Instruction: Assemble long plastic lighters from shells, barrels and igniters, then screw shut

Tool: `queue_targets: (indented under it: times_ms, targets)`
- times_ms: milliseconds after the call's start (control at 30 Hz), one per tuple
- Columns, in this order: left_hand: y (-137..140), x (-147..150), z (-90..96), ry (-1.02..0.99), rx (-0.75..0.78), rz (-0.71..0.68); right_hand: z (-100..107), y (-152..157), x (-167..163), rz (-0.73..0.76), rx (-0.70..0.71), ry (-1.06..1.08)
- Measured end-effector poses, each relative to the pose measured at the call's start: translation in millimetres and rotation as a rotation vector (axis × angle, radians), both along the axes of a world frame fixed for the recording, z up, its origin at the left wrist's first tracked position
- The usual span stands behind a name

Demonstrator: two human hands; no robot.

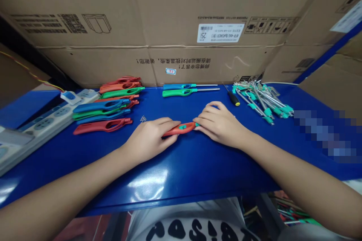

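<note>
While the left hand (149,137) clamped its thumb and fingers on the left end of an orange-red handle (187,128) in the head view, the right hand (220,125) had its fingers drawn in around the teal piece (197,124) at the other end; how much the right fingers covered could not be told. The handle was held level above the front half of the blue table (195,173), between both hands. Behind it, a blue lighter (173,87) and a green lighter (174,93) lay side by side, metal tubes pointing right. A black screwdriver (233,98) rested near a heap of metal tubes (258,99) with teal ends. On the left, red, green and blue handles (94,127) were piled beside a white power strip (46,125). A cardboard box (113,64) stood behind.
</note>
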State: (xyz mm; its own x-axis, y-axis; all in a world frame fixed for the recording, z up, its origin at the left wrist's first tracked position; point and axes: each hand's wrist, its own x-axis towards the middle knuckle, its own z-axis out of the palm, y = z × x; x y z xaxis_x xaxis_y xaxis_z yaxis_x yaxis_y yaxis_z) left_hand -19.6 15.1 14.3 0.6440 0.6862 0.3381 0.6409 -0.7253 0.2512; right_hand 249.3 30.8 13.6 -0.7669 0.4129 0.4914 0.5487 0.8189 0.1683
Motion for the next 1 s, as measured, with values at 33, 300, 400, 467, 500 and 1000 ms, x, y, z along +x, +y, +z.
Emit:
queue_targets:
  times_ms: [33, 300, 400, 467, 500, 1000]
  targets:
    - [-1, 0, -0.9, -0.005, 0.01, -0.006, 0, -1, -1, 0.012, -0.01, -0.007]
    - [2, -1, 3.0, -0.106, -0.067, -0.003, 1, 5, 8, 0.007, -0.089, 0.03]
    - [-2, 4, 7.4, -0.19, -0.186, -0.028, -1, 5, 7, 0.056, -0.104, -0.006]
    - [-4, 8, 9.4, -0.233, -0.273, -0.007, -2, 3, 6, 0.065, -0.095, -0.027]
    - [-5, 9, 10.0, -0.25, -0.313, 0.012, -3, 1, 5, 0.062, -0.085, -0.032]
    - [-8, 13, 3.2, -0.137, -0.256, -0.01, -1, 0, 6, -0.009, -0.3, -0.111]
